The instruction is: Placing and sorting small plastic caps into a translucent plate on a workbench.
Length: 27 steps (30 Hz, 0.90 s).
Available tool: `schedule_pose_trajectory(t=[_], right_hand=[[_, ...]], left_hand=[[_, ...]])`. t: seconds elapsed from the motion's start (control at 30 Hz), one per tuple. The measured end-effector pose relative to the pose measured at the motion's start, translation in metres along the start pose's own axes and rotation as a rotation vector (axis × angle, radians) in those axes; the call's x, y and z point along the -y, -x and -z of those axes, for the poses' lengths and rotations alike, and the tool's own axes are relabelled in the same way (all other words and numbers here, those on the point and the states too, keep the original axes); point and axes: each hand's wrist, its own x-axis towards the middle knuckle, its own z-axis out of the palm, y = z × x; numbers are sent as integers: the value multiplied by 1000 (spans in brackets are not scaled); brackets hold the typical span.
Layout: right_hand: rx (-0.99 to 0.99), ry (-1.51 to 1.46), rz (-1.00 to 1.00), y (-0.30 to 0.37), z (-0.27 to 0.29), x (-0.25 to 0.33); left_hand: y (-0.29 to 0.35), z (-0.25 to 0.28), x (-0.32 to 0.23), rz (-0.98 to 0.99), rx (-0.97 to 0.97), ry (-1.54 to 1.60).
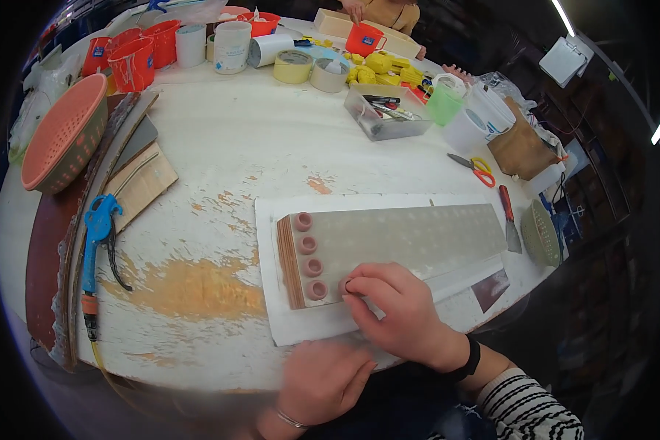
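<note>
The right hand (396, 312) pinches a small pink clay ring (344, 285) with thumb and fingertips, pressing it onto the near left corner of a long grey dimpled board (411, 238). The board's long axis runs from that hand away to the right, and four more rings (309, 255) (all opening upward) stand in a column just left of the fingers. The left hand (321, 381) rests loosely curled and empty at the table's (220, 147) near edge. Beyond the hands — a clear tub of tools (386, 111); red buckets (136, 59) far left; worn white paint, dark room.
</note>
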Motion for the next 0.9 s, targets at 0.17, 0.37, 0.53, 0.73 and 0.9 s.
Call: schedule_pose_trajectory(t=[0.17, 0.37, 0.53, 0.73, 0.9], right_hand=[[21, 69, 18, -3, -4, 1], [47, 115, 29, -3, -2, 2], [60, 116, 39, -4, -1, 1], [44, 104, 48, -4, -2, 2], [22, 119, 43, 1, -4, 1]], left_hand=[[2, 0, 2, -50, -45, -9], [2, 0, 1, -25, -23, 23], [-1, 1, -4, -32, -46, 3], [-8, 3, -9, 0, -98, 59], [-11, 4, -10, -4, -77, 50]])
